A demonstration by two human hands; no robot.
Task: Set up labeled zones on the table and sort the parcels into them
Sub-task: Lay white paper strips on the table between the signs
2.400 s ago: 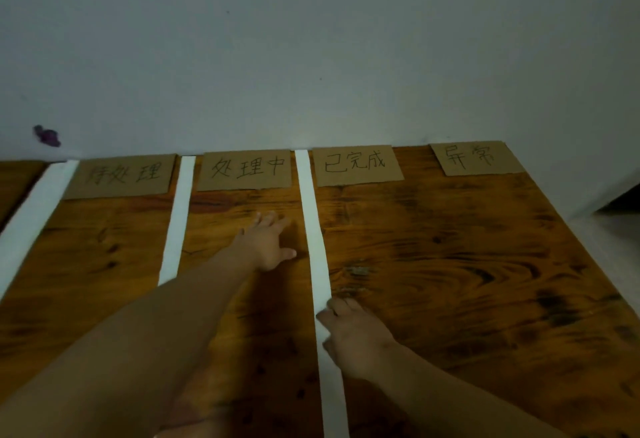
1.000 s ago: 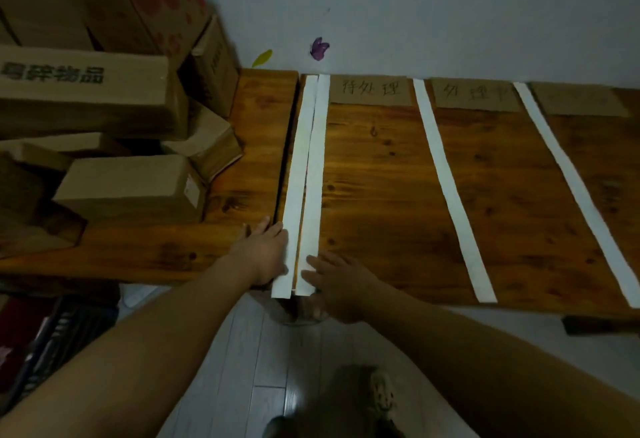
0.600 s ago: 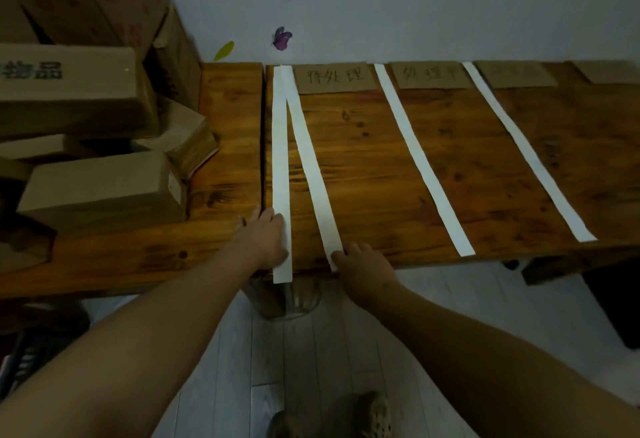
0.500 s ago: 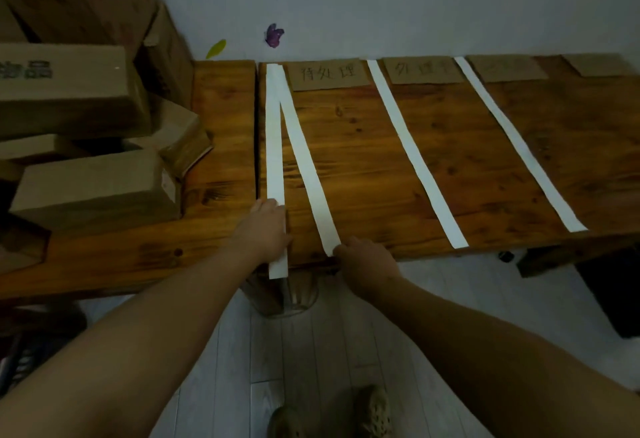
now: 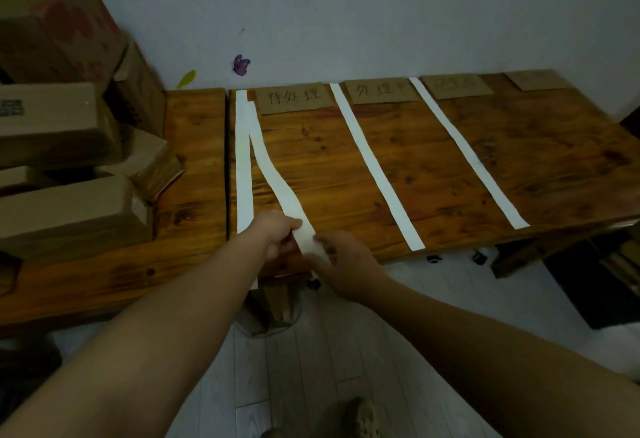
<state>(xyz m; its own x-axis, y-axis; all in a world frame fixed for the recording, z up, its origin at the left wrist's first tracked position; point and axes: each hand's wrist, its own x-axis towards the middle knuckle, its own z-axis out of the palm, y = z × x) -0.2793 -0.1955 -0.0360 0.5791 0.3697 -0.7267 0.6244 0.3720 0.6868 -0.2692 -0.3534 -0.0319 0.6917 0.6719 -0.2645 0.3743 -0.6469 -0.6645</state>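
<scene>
Labels (image 5: 293,98) read 待处理 and 处理中; both hands' (image 5: 277,235) grips pinch one paper strip (image 5: 273,167).

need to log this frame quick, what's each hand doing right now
Left hand: closed, pinching the loose paper strip.
Right hand: fingers on the same strip's near end; grip cannot be told.

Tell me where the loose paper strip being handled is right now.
The loose paper strip curves across the table's left end beside the straight edge strip, its near end pinched between the left hand and right hand.
</scene>
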